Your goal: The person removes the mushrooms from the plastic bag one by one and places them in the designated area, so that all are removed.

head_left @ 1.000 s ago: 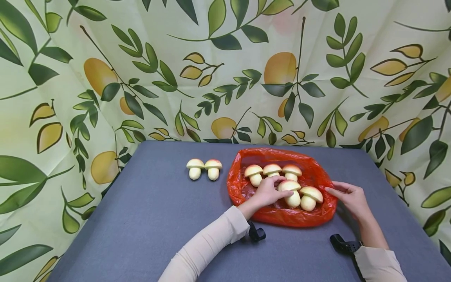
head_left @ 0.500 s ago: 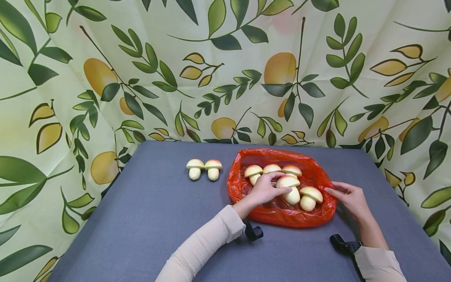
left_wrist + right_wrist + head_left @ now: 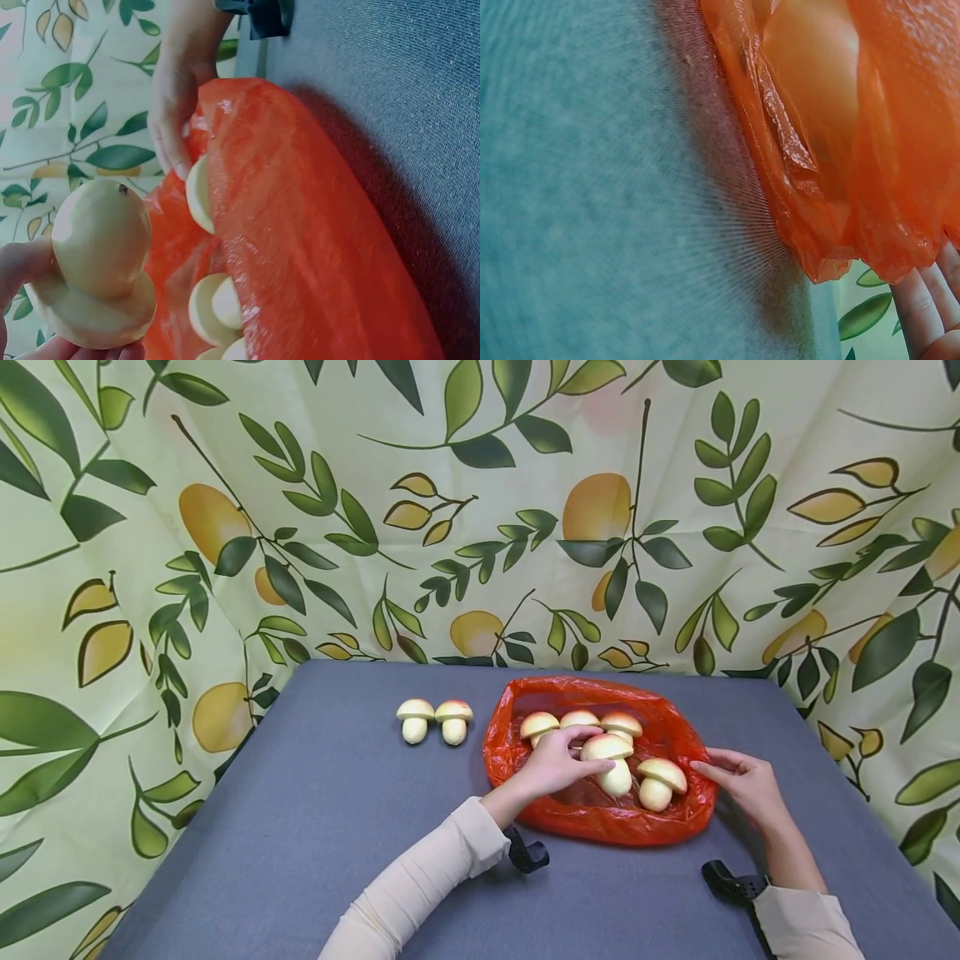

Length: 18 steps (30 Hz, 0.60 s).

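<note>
In the head view, my left hand (image 3: 557,762) pinches a toy mushroom (image 3: 611,766) with a pale stem and a reddish-yellow cap, over the red plastic bag (image 3: 600,828). The left wrist view shows this mushroom (image 3: 101,247) held stem-up in that frame, apart from the bag's rim. My right hand (image 3: 746,781) pinches the bag's right rim between thumb and fingers. Inside the bag, three mushrooms (image 3: 621,724) stand along the back, partly behind my left hand. Another mushroom (image 3: 660,783) leans near the right side. In the right wrist view, my fingers (image 3: 919,307) are partly hidden by the bag.
Two more mushrooms (image 3: 414,720) stand side by side on the grey cloth-covered table (image 3: 315,793), left of the bag. A leaf-and-fruit printed curtain (image 3: 480,510) rises behind the table and along both sides. Black camera straps are on both wrists.
My left hand has drawn a little to the left with the mushroom, widening its distance from the mushroom on the right. My right hand stays at the bag's rim.
</note>
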Available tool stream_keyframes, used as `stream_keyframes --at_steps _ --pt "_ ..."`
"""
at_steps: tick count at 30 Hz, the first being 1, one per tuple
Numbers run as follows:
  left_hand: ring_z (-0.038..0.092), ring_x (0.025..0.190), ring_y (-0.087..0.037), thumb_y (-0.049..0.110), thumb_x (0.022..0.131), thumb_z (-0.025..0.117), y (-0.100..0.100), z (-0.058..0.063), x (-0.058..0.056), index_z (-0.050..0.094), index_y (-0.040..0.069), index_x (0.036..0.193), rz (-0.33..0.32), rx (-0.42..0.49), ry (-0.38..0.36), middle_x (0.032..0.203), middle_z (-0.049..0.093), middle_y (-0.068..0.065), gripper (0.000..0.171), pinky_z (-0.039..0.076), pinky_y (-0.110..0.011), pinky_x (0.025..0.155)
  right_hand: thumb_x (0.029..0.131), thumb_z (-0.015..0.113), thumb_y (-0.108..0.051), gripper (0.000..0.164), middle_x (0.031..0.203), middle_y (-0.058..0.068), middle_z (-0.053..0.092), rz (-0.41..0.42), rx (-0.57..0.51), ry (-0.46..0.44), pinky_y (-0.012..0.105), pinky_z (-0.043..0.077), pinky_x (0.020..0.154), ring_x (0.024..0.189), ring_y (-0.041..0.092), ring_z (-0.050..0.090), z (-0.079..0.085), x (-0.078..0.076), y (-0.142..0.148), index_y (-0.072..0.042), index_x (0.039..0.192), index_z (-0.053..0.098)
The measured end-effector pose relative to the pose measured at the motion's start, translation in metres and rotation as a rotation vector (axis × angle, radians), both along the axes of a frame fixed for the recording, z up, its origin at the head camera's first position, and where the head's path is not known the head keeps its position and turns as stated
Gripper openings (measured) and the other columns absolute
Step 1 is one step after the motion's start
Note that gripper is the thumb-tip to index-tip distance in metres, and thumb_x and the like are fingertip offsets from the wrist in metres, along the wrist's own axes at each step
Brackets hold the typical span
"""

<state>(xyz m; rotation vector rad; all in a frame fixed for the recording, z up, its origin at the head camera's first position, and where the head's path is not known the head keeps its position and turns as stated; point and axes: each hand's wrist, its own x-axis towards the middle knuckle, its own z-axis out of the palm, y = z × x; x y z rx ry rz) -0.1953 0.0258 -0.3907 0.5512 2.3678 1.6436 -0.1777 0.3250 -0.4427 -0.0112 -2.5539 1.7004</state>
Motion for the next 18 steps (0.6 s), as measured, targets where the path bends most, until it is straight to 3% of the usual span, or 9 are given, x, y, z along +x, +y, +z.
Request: stream_keyframes --at_steps 9,18 --pt "0.063 0.116 -0.026 0.013 0.082 0.075 -0.015 0.002 -0.003 0.059 -0.001 0.128 -0.036 0.054 0.005 0.129 0.063 -0.015 0.050 0.051 -0.034 0.102 0.090 0.067 -0.013 0.030 0.076 -0.034 0.065 -0.003 -0.004 -0.005 0.009 0.052 0.062 0.068 -0.010 0.061 -0.001 -0.002 0.001 -0.043 0.090 0.069" --pt "0.066 0.107 -0.022 0.011 0.083 0.074 -0.030 0.004 -0.004 0.062 0.004 0.126 -0.046 0.089 -0.059 0.123 0.061 -0.015 0.045 0.057 -0.025 0.084 0.090 0.066 -0.013 0.029 0.077 -0.034 0.064 -0.002 -0.008 -0.014 0.009 0.052 0.062 0.069 -0.010 0.061 -0.002 -0.002 0.001 -0.041 0.092 0.070"
